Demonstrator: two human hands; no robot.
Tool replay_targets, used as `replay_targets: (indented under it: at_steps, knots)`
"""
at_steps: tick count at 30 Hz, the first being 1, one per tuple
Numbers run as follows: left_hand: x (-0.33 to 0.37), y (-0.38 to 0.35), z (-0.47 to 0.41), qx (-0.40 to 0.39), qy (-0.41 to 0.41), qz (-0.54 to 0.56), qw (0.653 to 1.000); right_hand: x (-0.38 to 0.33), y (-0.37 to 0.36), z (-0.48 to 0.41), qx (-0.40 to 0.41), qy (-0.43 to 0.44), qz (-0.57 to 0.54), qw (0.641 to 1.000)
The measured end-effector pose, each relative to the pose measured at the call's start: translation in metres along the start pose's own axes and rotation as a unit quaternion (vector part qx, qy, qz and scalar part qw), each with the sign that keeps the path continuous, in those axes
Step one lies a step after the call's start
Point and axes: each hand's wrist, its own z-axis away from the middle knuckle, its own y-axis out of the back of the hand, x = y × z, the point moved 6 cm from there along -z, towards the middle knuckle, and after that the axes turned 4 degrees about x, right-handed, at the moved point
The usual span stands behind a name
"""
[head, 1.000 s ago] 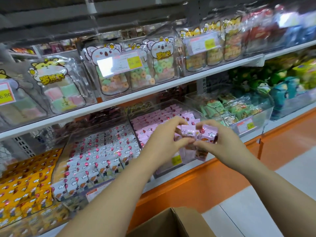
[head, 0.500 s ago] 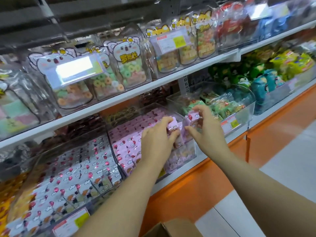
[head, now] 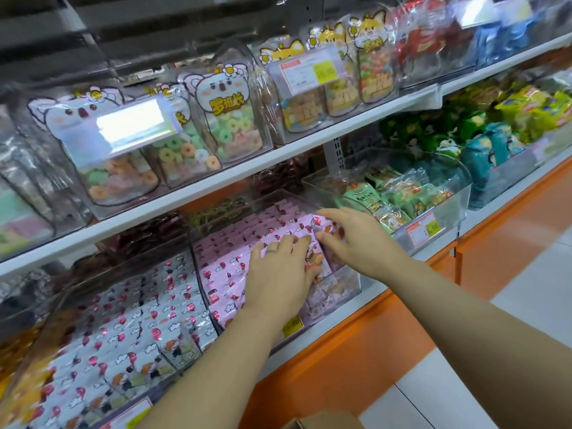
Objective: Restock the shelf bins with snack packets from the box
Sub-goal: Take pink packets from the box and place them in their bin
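1. Hands are lower than a second ago: you held them up in front of the shelf then, and now both are down inside the pink bin [head: 342, 294].
2. Your left hand [head: 278, 275] lies with its fingers nearly straight, pressing on the packets [head: 227, 269] in that bin. One finger wears a ring.
3. Your right hand [head: 360, 243] curls thumb and fingers round a small bunch [head: 324, 226] of pink packets at the bin's right front, just beside your left fingertips.
4. Your box [head: 325, 422] shows only a corner at the bottom edge, less of it than a second ago.
5. Count: two hands, one box, one bunch. The packets in the bunch are too blurred to count, and the rows in the bin are too many.
6. Three clear bins stand plain on the lower shelf [head: 380, 283]: white packets [head: 139, 329] on the left, pink in the middle, green packets [head: 402, 196] on the right. Those further right are blurred.
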Motion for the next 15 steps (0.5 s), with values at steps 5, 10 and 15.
replay_targets:
  at_steps: [5, 10, 15]
  knots:
    - [-0.002, 0.003, -0.010, -0.021, 0.024, 0.091, 0.995, 0.003, -0.005, -0.006, -0.017, -0.025, -0.024, 0.999]
    - [-0.013, 0.019, -0.007, 0.068, 0.095, 0.287, 0.951, 0.006, 0.009, -0.008, 0.053, -0.024, -0.101, 0.993]
    - [-0.026, 0.041, -0.001, 0.209, 0.140, 0.499, 0.829, 0.010, 0.029, 0.000, 0.116, -0.051, -0.138, 0.982]
